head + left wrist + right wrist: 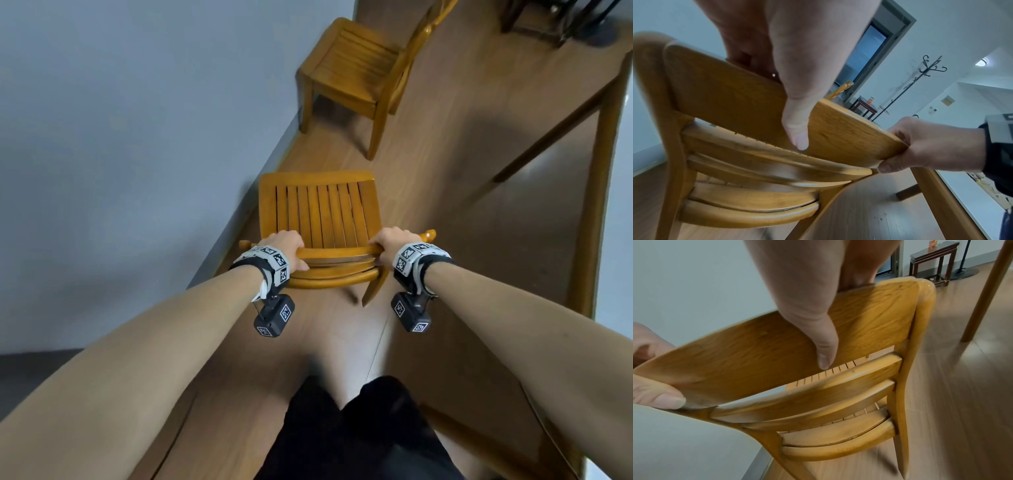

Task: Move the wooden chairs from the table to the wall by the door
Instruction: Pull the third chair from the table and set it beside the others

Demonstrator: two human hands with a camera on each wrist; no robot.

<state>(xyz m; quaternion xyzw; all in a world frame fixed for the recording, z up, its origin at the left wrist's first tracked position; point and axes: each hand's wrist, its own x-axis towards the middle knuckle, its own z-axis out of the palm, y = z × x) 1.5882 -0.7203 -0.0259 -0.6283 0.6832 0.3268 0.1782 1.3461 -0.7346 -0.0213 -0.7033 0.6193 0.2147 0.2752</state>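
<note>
- Your left hand [286, 247] is wrapped over the top rail of the near wooden chair [320, 219], at its left end: fingers curled over the front, thumb [797, 129] pressed flat down the back of the rail.
- Your right hand [394, 245] grips the same rail at its right end the same way, with its thumb [826, 352] lying down the back face.
- That chair is dead ahead at 12 o'clock, backrest toward you and slatted seat pointing away. Its left side sits just beside the grey wall [120, 137], which runs off toward 11 o'clock.
- Whether all its legs touch the wood floor [428, 192] cannot be told.
- Out at 3 o'clock stands a wooden table [606, 144], its leg and cross rail near the chair's right side.
- Farther along at 12 o'clock a second wooden chair [356, 68] stands on the floor by the same wall, apart from the one you hold.
- Beyond it, the left wrist view shows a dark-framed doorway [875, 53], a small dark side table [865, 107] and a black coat stand [920, 78].
</note>
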